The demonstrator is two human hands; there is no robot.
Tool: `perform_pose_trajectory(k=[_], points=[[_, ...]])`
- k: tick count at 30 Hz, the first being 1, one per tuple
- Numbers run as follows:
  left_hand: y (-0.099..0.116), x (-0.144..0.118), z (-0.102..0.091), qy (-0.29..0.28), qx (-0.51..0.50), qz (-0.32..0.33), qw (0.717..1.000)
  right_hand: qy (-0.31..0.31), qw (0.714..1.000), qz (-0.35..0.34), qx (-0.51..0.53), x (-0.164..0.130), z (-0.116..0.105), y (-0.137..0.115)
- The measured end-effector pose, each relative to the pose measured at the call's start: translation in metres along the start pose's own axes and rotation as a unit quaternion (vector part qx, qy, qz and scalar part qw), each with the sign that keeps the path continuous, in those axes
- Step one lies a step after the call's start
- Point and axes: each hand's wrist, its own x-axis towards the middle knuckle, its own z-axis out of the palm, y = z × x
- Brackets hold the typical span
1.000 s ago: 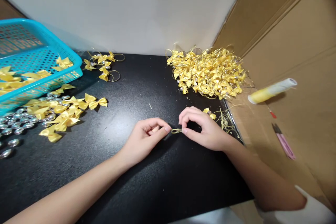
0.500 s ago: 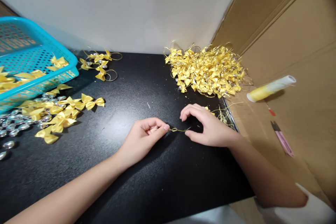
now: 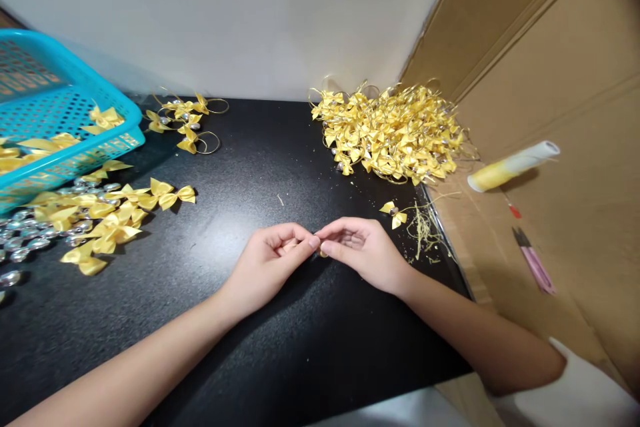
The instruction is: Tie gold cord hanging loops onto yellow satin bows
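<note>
My left hand pinches a thin gold cord between thumb and forefinger above the black table. My right hand has come up against it, its thumb and forefinger closed on the same gold cord. Only a small bit of the cord shows at the fingertips; the rest is hidden by my fingers. Beyond my right hand lies a single yellow bow with a bead at its middle, beside a little heap of cord trimmings.
A large pile of yellow bows with gold loops lies at the back right. On the left are a blue basket, loose yellow bows, silver beads and several looped bows. Pink-handled snips and a tube lie on cardboard.
My right hand has moved left and its fingers have closed on the cord at my left fingertips. The knotted loop seen before is now mostly covered. The lone bow has come into view.
</note>
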Motion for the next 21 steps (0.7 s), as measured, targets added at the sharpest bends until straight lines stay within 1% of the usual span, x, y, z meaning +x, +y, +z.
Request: perform_pose_trajectory(k=[2,3,5,8,10,11,13,16,18,21], points=[[0.001,0.0,0.001,0.001,-0.005,-0.003,1.0,-0.003,0.999,-0.006,-0.035,0.0,-0.004,-0.002],[0.001,0.0,0.001,0.001,-0.008,-0.005,1.0,-0.003,0.998,-0.021,-0.064,-0.001,-0.007,-0.005],[0.0,0.0,0.001,0.001,-0.017,-0.012,1.0,0.0,0.986,-0.076,-0.145,-0.003,-0.013,-0.011],[0.0,0.0,0.001,0.004,-0.022,-0.021,1.0,-0.017,0.947,-0.157,-0.281,-0.005,-0.023,-0.022],[0.001,0.0,0.001,0.009,-0.02,-0.025,0.999,-0.023,0.919,-0.181,-0.35,-0.006,-0.028,-0.027],[0.001,0.0,0.001,0.011,-0.019,-0.025,0.999,-0.019,0.911,-0.188,-0.367,-0.006,-0.028,-0.029],[0.002,0.001,0.001,0.013,-0.016,-0.022,1.0,-0.004,0.908,-0.196,-0.369,-0.006,-0.023,-0.027],[0.003,0.001,0.001,0.012,-0.007,-0.008,1.0,0.024,0.926,-0.194,-0.323,-0.005,-0.007,-0.015],[0.002,0.001,0.001,0.013,0.0,-0.002,1.0,0.049,0.932,-0.195,-0.302,-0.005,0.003,-0.007],[0.001,0.001,0.001,0.017,0.001,-0.008,1.0,0.064,0.933,-0.198,-0.293,-0.005,0.007,-0.002]])
